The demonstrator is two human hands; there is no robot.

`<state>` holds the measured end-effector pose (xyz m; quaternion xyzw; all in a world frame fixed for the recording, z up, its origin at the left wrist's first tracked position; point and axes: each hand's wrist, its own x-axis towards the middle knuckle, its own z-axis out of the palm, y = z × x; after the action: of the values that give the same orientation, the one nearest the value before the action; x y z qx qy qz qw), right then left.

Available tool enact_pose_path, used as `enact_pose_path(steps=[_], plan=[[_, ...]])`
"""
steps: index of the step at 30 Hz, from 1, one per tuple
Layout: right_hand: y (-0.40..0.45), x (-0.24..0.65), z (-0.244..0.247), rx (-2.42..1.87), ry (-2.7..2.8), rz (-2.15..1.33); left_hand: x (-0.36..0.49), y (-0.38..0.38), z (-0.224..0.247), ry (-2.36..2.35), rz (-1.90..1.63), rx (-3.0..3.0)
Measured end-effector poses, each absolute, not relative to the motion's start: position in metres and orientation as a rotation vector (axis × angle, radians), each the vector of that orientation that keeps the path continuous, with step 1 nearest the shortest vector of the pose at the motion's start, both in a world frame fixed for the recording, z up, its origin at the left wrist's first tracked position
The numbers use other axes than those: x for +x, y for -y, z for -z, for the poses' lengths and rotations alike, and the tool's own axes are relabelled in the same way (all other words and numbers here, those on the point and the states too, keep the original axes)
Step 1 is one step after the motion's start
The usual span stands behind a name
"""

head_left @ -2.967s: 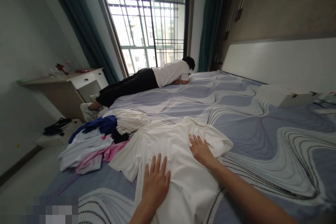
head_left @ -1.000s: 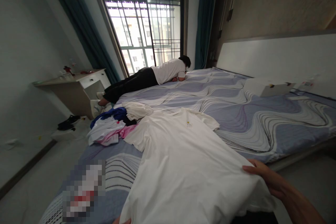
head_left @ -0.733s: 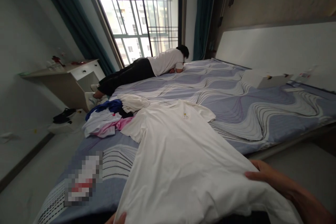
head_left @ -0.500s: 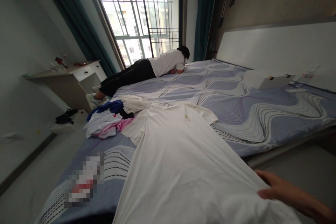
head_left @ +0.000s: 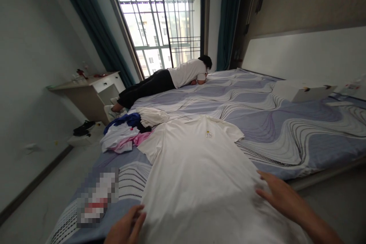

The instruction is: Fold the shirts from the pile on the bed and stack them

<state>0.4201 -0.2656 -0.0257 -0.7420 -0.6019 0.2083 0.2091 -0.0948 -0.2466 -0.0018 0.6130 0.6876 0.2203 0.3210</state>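
Before you, a barred window (head_left: pixel 160 26) and teal curtains (head_left: pixel 85 19).
You can see a person (head_left: pixel 185 74) lying prone near the window, a desk (head_left: pixel 85 99) to the left, a white box (head_left: pixel 305 93) near the headboard (head_left: pixel 309 53).

Legible texts, brands, numbers or signs: none. T-shirt (head_left: pixel 197 171), white: one small chest emblem (head_left: pixel 209 135), dark outline with yellow mark at upper left; any wording too small to read. Pixelated item (head_left: pixel 98 200), white and red: any print masked.
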Motion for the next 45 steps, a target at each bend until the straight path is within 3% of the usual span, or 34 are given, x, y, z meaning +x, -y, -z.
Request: enact_pose_path(steps=[2,5,10,13,16,18,21,36,41,45], plan=[[0.224,0.361,0.025,-1.917,1.887,-0.530,-0.044,0.206,0.004,-1.682,-0.650,1.958],[0.172,0.285,0.036,-1.821,2.182,-0.556,0.020,0.151,0.029,-1.507,-0.439,2.362],[0.117,0.251,0.058,-1.925,2.198,-0.358,0.040,0.087,0.069,-1.549,-0.408,2.563],[0.094,0.256,0.064,-1.995,2.151,-0.298,0.013,0.059,0.065,-1.724,-0.672,2.416],[0.079,0.256,0.068,-2.025,2.137,-0.260,-0.029,0.033,0.047,-2.222,-0.911,1.976],[0.073,0.254,0.071,-2.046,2.129,-0.237,-0.056,0.016,0.037,-2.580,-0.833,1.560],[0.071,0.251,0.074,-2.071,2.120,-0.197,-0.079,-0.008,0.033,-2.751,-0.615,1.209],[0.070,0.251,0.079,-2.061,2.111,-0.161,-0.124,-0.038,-0.008,-2.687,-0.725,1.535],[0.062,0.255,0.081,-2.030,2.150,-0.182,-0.051,-0.036,0.025,-1.924,-0.516,2.449],[0.043,0.262,0.079,-1.987,2.200,-0.215,0.000,-0.041,0.061,-1.761,-0.203,2.485]])
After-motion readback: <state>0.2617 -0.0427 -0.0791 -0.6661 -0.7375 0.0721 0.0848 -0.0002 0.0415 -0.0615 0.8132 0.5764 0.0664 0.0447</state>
